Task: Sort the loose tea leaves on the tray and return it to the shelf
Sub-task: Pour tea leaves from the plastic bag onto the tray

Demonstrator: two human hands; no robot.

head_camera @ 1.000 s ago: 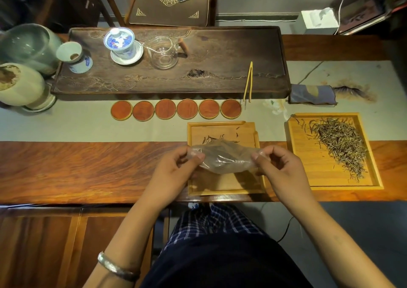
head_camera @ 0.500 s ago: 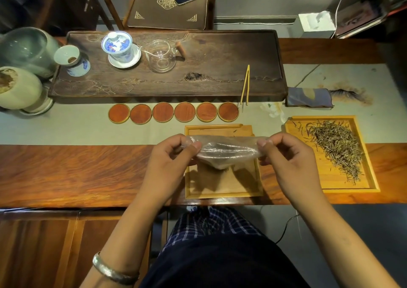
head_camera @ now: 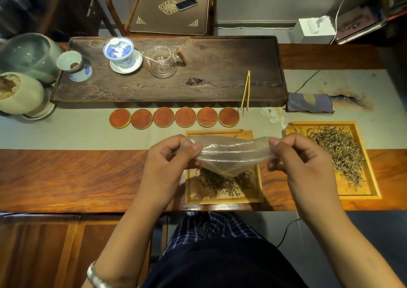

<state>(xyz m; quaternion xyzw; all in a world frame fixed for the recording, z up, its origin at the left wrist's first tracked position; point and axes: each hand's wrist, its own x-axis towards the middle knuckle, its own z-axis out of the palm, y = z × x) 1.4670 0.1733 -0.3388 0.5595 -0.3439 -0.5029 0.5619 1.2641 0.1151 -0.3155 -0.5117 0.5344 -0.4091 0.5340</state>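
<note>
A clear plastic bag point(head_camera: 229, 155) hangs stretched between my left hand point(head_camera: 169, 157) and my right hand point(head_camera: 301, 157), each pinching one end. Its lower corner points down over a small bamboo tray point(head_camera: 189, 188) at the table's front edge. A dark pile of tea leaves point(head_camera: 224, 181) lies on that tray under the bag. To the right, a second bamboo tray point(head_camera: 372, 177) holds a spread of paler loose tea leaves point(head_camera: 339, 155).
A dark carved tea tray point(head_camera: 220, 85) at the back carries a blue-and-white gaiwan point(head_camera: 120, 52), a glass pitcher point(head_camera: 163, 63), a small cup point(head_camera: 70, 62) and bamboo tongs point(head_camera: 245, 94). Several round coasters point(head_camera: 174, 117) lie in a row. Ceramic jars point(head_camera: 24, 74) stand left, a folded cloth point(head_camera: 309, 106) right.
The bag was raised and stretched flat between my hands. A pile of tea leaves now lies on the near tray, where only a few showed before.
</note>
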